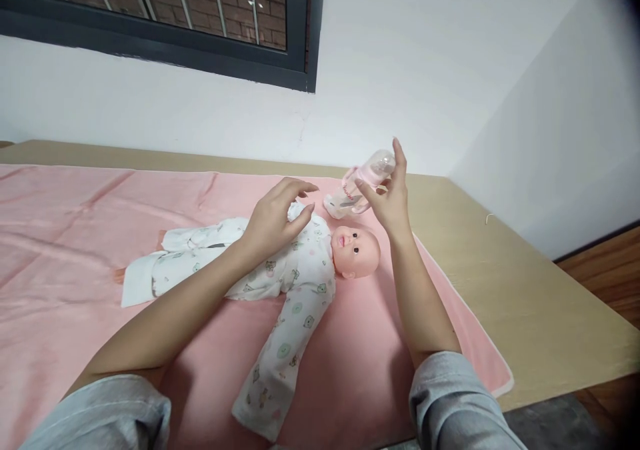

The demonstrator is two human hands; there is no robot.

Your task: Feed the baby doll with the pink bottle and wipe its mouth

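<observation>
A baby doll [355, 253] lies on its back on a pink blanket [360, 357], its head toward the right. It wears a white printed outfit [300, 290], with one sleeve stretched toward me. Just beyond its head, a clear baby bottle [343, 200] with pink handles and a clear cap is tilted, cap end up to the right. My right hand [390, 197] grips the bottle near its collar, index finger pointing up. Over the doll's chest is my left hand [283, 213], its fingers curved and apart, holding nothing. That hand hides part of the doll's far arm.
The blanket covers much of a tan tabletop [500, 270], whose edge runs along the right. A white wall [390, 70] stands behind, with a dark-framed window [300, 30] at upper left. Brown wood [605, 270] shows at the far right.
</observation>
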